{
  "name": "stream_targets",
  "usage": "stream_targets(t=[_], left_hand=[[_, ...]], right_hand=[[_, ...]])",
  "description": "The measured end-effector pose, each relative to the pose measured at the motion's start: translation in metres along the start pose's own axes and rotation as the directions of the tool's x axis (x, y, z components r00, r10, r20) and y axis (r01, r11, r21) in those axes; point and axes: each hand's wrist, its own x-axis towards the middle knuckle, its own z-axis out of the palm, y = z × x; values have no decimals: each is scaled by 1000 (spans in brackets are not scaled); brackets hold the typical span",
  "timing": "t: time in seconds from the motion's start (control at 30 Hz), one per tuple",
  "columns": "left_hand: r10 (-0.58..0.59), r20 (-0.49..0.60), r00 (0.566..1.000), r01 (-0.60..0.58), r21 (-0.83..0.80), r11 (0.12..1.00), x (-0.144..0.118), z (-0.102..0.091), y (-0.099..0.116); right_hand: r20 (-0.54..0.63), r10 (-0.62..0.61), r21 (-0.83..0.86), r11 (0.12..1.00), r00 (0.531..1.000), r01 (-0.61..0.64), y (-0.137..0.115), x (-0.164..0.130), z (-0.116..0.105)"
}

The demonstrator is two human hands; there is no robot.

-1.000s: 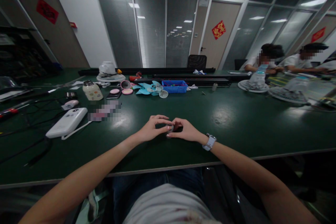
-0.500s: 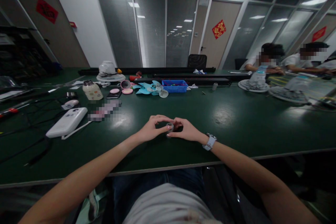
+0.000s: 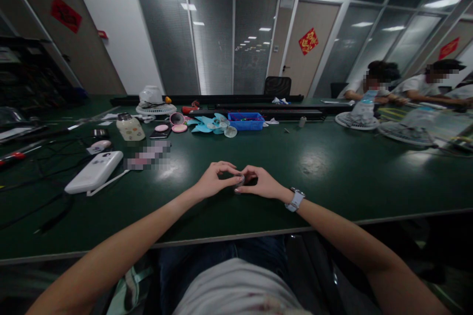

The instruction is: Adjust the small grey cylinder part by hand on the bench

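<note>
Left hand [image 3: 213, 183] and right hand [image 3: 263, 184] together on green table [image 3: 332, 172], fingertips pinching one small round part [image 3: 239, 181]; can't identify it.

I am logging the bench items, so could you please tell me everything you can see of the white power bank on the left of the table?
The white power bank is a flat, rounded slab, apparently of glossy plastic, with a small dark mark near its far end. It lies flat and slantwise on the green table, well left of the left hand and untouched by either hand. A thin white cable runs along its right side; dark cables lie nearby. The pixelated patch sits just beyond it.
</note>
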Motion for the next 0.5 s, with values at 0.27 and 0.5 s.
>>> stream_targets(t=[0.27, 0.5], left_hand=[[-9, -33, 999, 7, -43, 999, 1, 5, 2], [-38, -47, 998, 36, -60, 998, 1, 9, 3]], right_hand=[[4, -13, 0, 1000, 1000, 13, 4, 1, 1], [11, -8, 2, 1000, 1000, 8, 3, 1, 0]])
